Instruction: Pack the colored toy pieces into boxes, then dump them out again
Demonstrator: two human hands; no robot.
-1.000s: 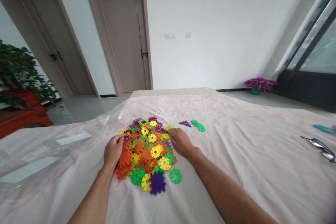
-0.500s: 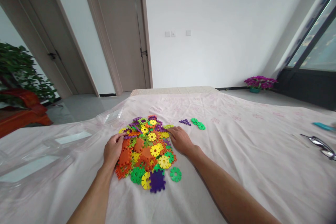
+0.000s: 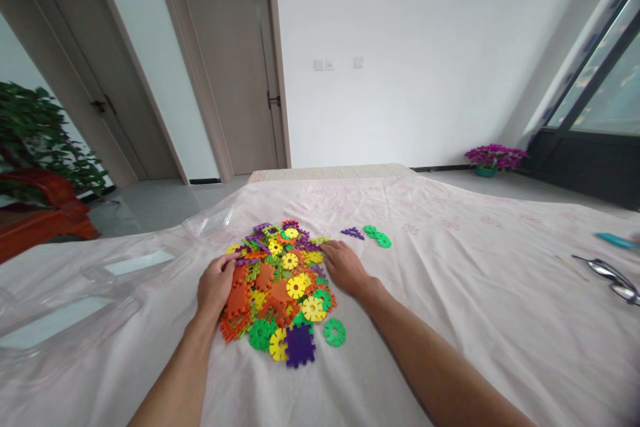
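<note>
A pile of flat plastic interlocking pieces (image 3: 280,283), orange, yellow, green and purple, lies on a pale pink cloth (image 3: 450,293). My left hand (image 3: 215,287) rests against the pile's left edge with its fingers curled over orange pieces. My right hand (image 3: 344,265) lies palm down at the pile's right edge, fingers stretched toward a yellow piece. A purple square piece (image 3: 299,345) and a green round piece (image 3: 334,332) sit at the near edge of the pile.
Beyond my right hand lie a small purple piece (image 3: 353,233) and joined green round pieces (image 3: 378,237). Clear plastic containers (image 3: 120,273) sit at the left. Glasses (image 3: 613,280) and a teal object (image 3: 617,241) are at far right. Doors, a plant and flowers stand behind.
The view has shifted slightly. Both hands stay at the sides of the pile with hardly any movement.
</note>
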